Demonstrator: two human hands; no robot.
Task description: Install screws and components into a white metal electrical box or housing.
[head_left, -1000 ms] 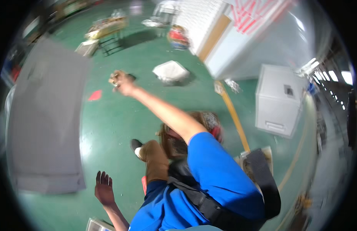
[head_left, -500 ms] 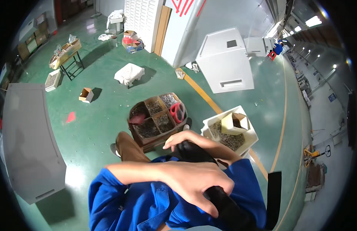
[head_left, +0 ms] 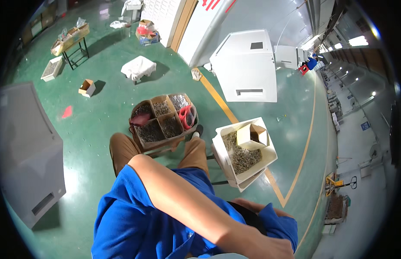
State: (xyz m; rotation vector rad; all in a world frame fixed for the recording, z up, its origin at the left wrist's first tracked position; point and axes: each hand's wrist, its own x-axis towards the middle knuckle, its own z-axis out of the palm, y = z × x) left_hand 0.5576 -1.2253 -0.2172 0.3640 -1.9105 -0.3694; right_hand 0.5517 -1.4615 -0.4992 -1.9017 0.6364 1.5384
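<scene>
My left forearm reaches across my blue jacket (head_left: pixel 122 224) to the lower right. My left hand (head_left: pixel 263 246) is beside my right sleeve (head_left: pixel 281 222), over black material (head_left: pixel 248 216) on my right arm; its fingers are mostly hidden. Only a strip of my right arm (head_left: pixel 269 209) shows, and the fingers of my right hand are hidden. In front of my knees stands a divided container (head_left: pixel 159 141) with small dark parts in its compartments. A red-handled tool (head_left: pixel 186 116) lies in its right side. Next to it, a white bin (head_left: pixel 269 159) holds small parts and a cream box (head_left: pixel 248 140).
Large white panelled units stand at front right (head_left: pixel 248 64) and on the left (head_left: pixel 32 151). A white-covered stool (head_left: pixel 139 68), a small carton (head_left: pixel 87 88) and a low table with boxes (head_left: pixel 75 39) stand farther off. A distant person (head_left: pixel 312 64) in blue is at the right.
My left hand has moved down and right along my right arm. My right hand has drawn back from above the divided container's near edge. The view has shifted, showing more of the bin.
</scene>
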